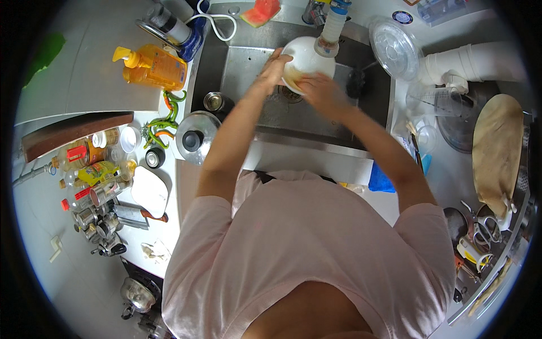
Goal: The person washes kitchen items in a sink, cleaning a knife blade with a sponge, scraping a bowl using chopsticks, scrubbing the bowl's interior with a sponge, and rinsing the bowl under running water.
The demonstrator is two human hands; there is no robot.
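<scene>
My left hand (273, 72) grips a white bowl (309, 59) by its left edge, thumb over the rim. My right hand (322, 94) lies against the bowl's lower part and is blurred; its fingers are partly hidden, and I cannot tell whether it holds anything. A yellowish-brown patch shows on the bowl beside those fingers. Both hands are over a stainless steel sink (241, 72), above its drain (291, 94). The faucet's ribbed extension (332, 31) hangs over the bowl's upper right part; whether water runs is not plain.
Left of the sink are an orange pump bottle (159, 70), green and orange chili peppers (163, 125), a glass lid (205, 148) and a cleaver (131, 215). A metal cup (215, 101) stands inside the sink. Watermelon (260, 12) lies behind it; a clear plastic lid (394, 48) is at right.
</scene>
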